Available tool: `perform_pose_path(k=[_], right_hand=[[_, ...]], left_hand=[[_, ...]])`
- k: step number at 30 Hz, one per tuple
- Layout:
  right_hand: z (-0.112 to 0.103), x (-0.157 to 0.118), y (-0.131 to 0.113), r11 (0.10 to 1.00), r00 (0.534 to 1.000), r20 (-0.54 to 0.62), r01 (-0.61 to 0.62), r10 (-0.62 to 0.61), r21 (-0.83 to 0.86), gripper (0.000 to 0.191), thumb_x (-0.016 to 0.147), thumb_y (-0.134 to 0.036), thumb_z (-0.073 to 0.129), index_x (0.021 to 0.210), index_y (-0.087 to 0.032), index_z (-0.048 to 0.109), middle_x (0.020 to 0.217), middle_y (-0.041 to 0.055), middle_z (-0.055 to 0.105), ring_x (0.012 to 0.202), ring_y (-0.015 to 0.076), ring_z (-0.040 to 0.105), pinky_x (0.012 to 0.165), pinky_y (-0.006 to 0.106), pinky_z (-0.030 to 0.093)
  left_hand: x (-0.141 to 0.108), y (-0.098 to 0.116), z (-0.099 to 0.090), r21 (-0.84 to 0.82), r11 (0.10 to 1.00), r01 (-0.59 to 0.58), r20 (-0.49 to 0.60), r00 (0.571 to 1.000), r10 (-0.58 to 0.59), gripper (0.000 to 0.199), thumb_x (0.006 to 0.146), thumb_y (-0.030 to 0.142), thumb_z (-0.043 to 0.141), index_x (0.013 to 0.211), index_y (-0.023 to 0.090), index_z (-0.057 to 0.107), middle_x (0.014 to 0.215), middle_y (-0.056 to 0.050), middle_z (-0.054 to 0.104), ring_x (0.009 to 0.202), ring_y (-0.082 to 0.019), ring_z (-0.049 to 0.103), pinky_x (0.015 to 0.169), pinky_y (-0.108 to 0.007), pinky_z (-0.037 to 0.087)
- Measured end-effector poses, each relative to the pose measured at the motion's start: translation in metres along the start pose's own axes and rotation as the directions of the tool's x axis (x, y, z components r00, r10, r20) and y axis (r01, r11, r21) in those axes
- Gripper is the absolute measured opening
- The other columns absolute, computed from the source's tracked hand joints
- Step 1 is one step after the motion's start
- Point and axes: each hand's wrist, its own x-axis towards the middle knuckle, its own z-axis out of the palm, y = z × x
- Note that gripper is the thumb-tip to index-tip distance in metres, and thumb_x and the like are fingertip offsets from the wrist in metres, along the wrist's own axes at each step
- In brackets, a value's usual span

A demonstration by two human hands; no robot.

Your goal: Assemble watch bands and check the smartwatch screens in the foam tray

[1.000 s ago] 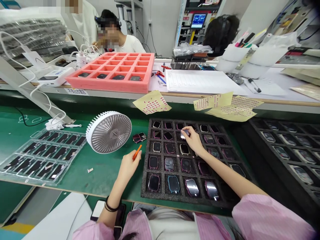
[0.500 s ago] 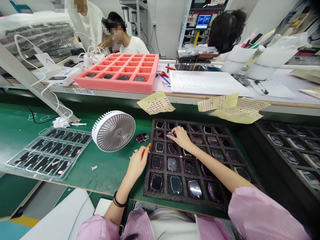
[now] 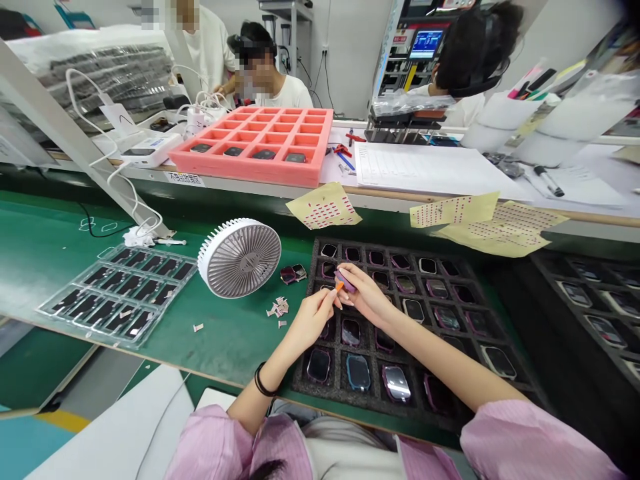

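My right hand [image 3: 365, 298] pinches a small smartwatch body with a purple edge [image 3: 345, 281] above the black foam tray [image 3: 336, 373]. My left hand [image 3: 310, 320] grips a small orange tool [image 3: 340, 285], and its tip touches or nearly touches the watch body. The two hands almost meet over the tray's upper left cells. Both hands hide several cells. Other watch bodies with pink, blue or silver edges lie in the remaining cells.
A white desk fan [image 3: 239, 258] stands left of the tray, near small paper scraps [image 3: 278, 307]. A clear plastic tray [image 3: 117, 283] holds dark pieces. A second foam tray [image 3: 590, 313] lies right. Sticker sheets [image 3: 324, 207] hang over the shelf edge, below a pink foam tray [image 3: 250, 167]. A co-worker [image 3: 260, 73] sits beyond.
My right hand has lifted the watch body out of the tray. My left hand has moved right, bringing the orange tool to it. More paper scraps now show beside the fan.
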Motion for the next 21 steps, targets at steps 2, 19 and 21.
perform_pose_path(k=[2,19,21], right_hand=[[0.0014,-0.0022,-0.0001,1.0,1.0,-0.004,0.006,-0.006,0.0,0.03,0.074,-0.039,0.074,0.085,-0.021,0.053,0.055,-0.0078,0.051,0.041,0.0058,0.041,0.04,0.019,0.028],[0.008,-0.0069,0.0044,0.965,0.991,0.125,-0.081,0.051,0.249,0.03,0.078,-0.034,0.069,0.068,-0.019,0.046,0.049,-0.01,0.037,0.038,0.0027,0.014,0.039,0.017,0.028],[0.0071,-0.0074,0.0057,0.965,0.991,0.124,-0.081,0.051,0.251,0.031,0.078,-0.034,0.07,0.066,-0.019,0.046,0.049,-0.0099,0.037,0.038,0.0026,0.015,0.041,0.017,0.03]], left_hand=[[-0.0006,0.0004,-0.0001,-0.015,1.0,0.006,0.011,1.0,-0.006,0.043,0.092,0.05,0.037,0.075,0.015,0.055,0.05,0.008,0.034,0.042,-0.006,0.028,0.044,-0.02,0.023],[-0.0002,0.0034,0.0068,-0.318,0.947,0.048,0.037,0.999,-0.039,0.049,0.081,0.063,0.051,0.068,0.015,0.05,0.041,0.011,0.031,0.033,-0.001,0.019,0.035,-0.017,0.016],[-0.0005,0.0003,0.0076,-0.34,0.939,0.056,0.048,0.998,-0.042,0.049,0.081,0.063,0.052,0.068,0.015,0.051,0.041,0.011,0.032,0.033,-0.001,0.019,0.034,-0.017,0.016]])
